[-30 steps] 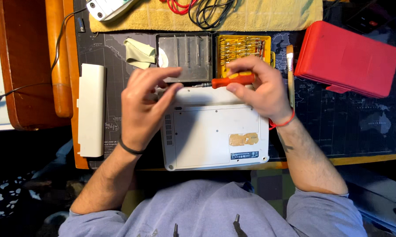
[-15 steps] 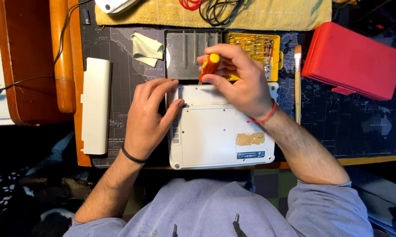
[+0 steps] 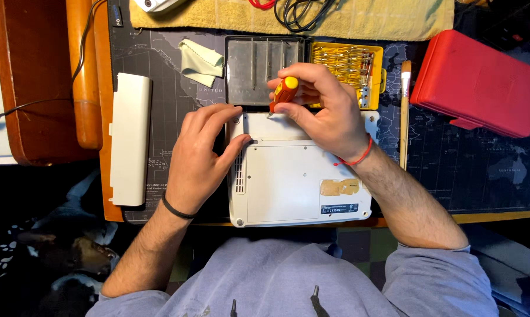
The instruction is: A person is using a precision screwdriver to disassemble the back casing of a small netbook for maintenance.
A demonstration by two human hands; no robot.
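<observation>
A small white laptop (image 3: 300, 182) lies upside down on a dark map-printed desk mat (image 3: 470, 176). My right hand (image 3: 326, 111) grips an orange screwdriver with a yellow cap (image 3: 284, 93), held nearly upright with its tip on the laptop's far edge. My left hand (image 3: 203, 155) rests flat on the laptop's left far corner, fingers spread, thumb on the white case. A black band is on my left wrist, a red one on my right.
Behind the laptop lie a yellow screwdriver-bit case (image 3: 347, 67) with its clear lid (image 3: 259, 70) open, a green cloth (image 3: 200, 61) and a yellow towel (image 3: 359, 17). A white battery pack (image 3: 129, 138) lies left, a brush (image 3: 404, 111) and red box (image 3: 482, 82) right.
The screwdriver has swung from level to nearly upright, and its tip has come down onto the laptop's far edge. My left hand has settled onto the laptop's corner.
</observation>
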